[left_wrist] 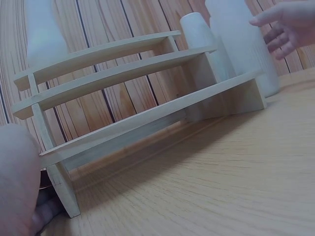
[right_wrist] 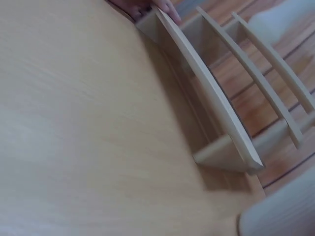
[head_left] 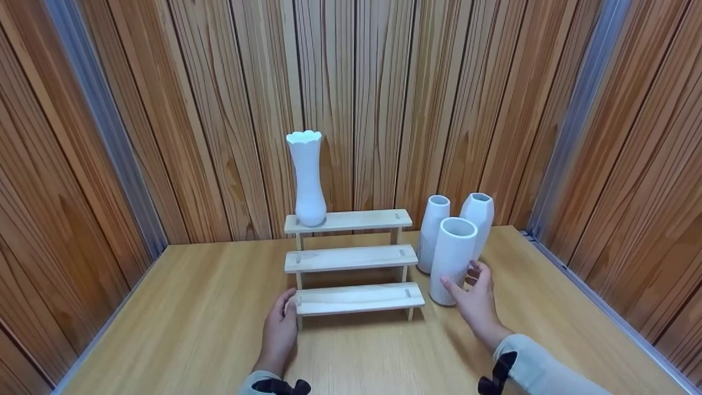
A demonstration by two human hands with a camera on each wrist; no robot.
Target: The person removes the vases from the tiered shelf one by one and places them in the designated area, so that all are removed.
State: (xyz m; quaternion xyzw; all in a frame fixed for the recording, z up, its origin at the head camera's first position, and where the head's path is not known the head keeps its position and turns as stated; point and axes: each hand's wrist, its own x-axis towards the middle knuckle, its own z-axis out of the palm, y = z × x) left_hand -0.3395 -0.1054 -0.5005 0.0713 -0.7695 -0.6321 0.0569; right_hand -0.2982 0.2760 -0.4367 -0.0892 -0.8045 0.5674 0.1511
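A three-tier wooden display stand (head_left: 359, 299) stands on the table. My left hand (head_left: 279, 329) grips the left end of its lowest step; some fingers (left_wrist: 45, 211) show behind the leg. On the top step's left end rises a tall white vase with a scalloped rim (head_left: 308, 175). Right of the stand, a white cylindrical vase (head_left: 454, 252) stands upright on the table. My right hand (head_left: 478, 302) is at its lower right side, thumb across the front and loosely bent fingers by the right edge. In the left wrist view those fingers (left_wrist: 283, 46) look spread beside the vase.
Behind the cylindrical vase stand a slim tapered white vase (head_left: 433, 236) and a faceted white vase (head_left: 479, 216), close together. Wood-panelled walls (head_left: 351, 109) enclose the table (head_left: 208, 307) at the back and sides. The middle step (head_left: 351, 259) lies between the other two.
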